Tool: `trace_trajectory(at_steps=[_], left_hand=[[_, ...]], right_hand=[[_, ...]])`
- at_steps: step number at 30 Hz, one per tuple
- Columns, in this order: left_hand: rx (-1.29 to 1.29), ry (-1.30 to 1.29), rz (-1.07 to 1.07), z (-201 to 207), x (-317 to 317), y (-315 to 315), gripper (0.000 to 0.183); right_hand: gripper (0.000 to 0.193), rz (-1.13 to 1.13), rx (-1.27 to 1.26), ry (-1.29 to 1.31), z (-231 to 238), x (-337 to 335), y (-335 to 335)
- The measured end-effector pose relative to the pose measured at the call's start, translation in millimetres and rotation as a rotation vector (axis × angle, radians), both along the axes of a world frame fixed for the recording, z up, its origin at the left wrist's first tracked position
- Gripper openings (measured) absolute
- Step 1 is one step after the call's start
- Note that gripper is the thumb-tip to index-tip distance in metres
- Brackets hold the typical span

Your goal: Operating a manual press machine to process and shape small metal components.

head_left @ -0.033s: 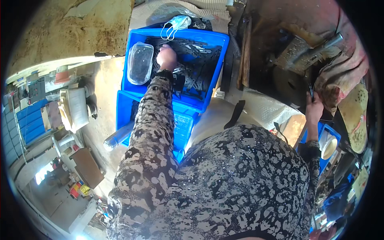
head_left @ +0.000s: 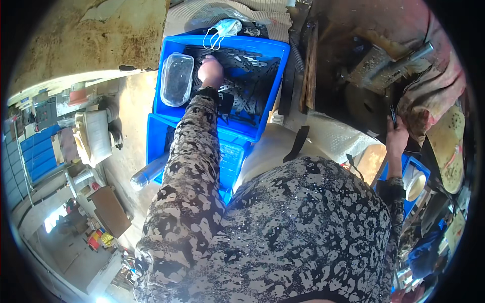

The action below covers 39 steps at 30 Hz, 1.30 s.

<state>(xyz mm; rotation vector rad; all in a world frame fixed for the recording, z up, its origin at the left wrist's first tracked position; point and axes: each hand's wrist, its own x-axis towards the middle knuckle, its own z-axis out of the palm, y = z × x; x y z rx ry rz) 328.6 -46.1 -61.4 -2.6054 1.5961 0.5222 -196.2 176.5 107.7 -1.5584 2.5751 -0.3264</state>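
My left hand (head_left: pixel 210 73) reaches into a blue plastic bin (head_left: pixel 172 41) of flat dark metal pieces (head_left: pixel 248 105). Its fingers are curled among them, and whatever they grip is hidden. Beside that hand, on the bin's left side, rests a clear plastic tub (head_left: pixel 177 81). At the far right, my right hand (head_left: pixel 397 135) is closed on a thin dark metal piece (head_left: pixel 393 115). It is held close to a dirty machine with a round disc (head_left: pixel 365 106) and a metal cylinder (head_left: pixel 404 63).
A face mask (head_left: pixel 226 28) lies by the bin's far edge. Below stands a second blue bin (head_left: pixel 231 160) with a clear bottle-like tube (head_left: pixel 146 177). A stained red cloth (head_left: pixel 438 83) drapes by the machine. A small blue container (head_left: pixel 417 169) holds a pale cup (head_left: pixel 416 186).
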Motion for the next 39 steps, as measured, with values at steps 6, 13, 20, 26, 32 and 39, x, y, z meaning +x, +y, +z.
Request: trace_trajectory(at_steps=[6, 13, 20, 26, 32, 39], left_hand=[[0.168, -0.208, -0.664, 19.4, -3.0, 55.8, 0.027], [0.264, -0.091, -0.501, 51.5, -14.1, 100.1, 0.024], [-0.201, 0.225, -0.251, 79.1, -28.4, 118.2, 0.035], [-0.514, 0.864, -0.278, 148.4, -100.5, 120.1, 0.041], [-0.678, 0.986, -0.765, 186.6, -186.5, 121.6, 0.042], [-0.578, 0.937, -0.816, 170.4, -230.1, 116.3, 0.056]], right_hand=[[0.026, -0.015, 0.022, -0.004, -3.2, -2.3, -0.1], [0.027, 0.008, 0.003, -0.011, -7.2, -7.9, 0.1], [0.032, 0.003, -0.254, -0.303, 9.3, -26.3, -27.0], [0.05, 0.272, -0.8, -0.088, 96.8, -44.2, -129.9], [0.052, 0.157, -0.63, -0.203, 128.1, -23.1, -191.4], [0.05, 0.23, -0.516, -0.009, 117.7, -29.5, -211.8]])
